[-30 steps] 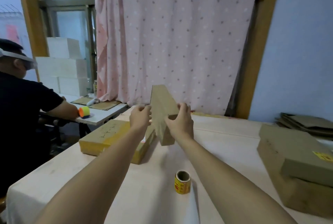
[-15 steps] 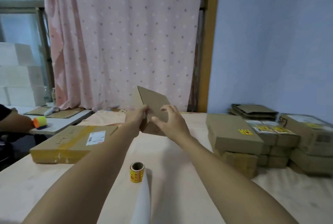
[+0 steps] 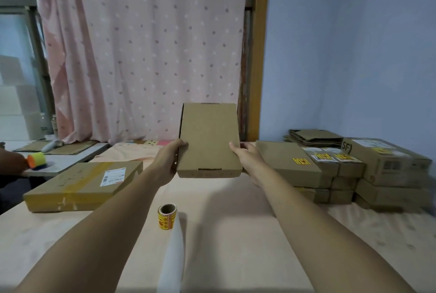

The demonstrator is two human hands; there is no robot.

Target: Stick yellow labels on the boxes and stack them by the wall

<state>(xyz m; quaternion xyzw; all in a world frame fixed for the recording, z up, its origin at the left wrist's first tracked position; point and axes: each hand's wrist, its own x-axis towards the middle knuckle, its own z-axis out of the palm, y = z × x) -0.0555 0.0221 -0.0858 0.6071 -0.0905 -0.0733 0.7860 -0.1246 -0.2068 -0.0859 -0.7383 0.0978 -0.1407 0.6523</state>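
Far left: another person's forearm lies on a side table, next to an orange-and-yellow roll. Nearer, a taped box lies flat on the desk, with yellow tape across its top and a white shipping slip near its right end.

Centre: both bare forearms reach forward from the near edge. The left hand grips the left edge of the plain box, thumb on the upper face and fingers wrapped below. The plain box is held above the desk, tilted so its broad top face is towards the camera, and no yellow label shows on that face. Below it, between the forearms, a roll of yellow labels stands on the desk, and a strip of white backing paper trails from it towards the near edge.

Right of centre: the right hand holds the right edge of the plain box, thumb against the side and fingers beneath.

Right: a stack of boxes sits on the desk against the blue wall, and several of them carry yellow labels. Flattened cardboard lies behind the stack. A pink dotted curtain hangs across the far side.
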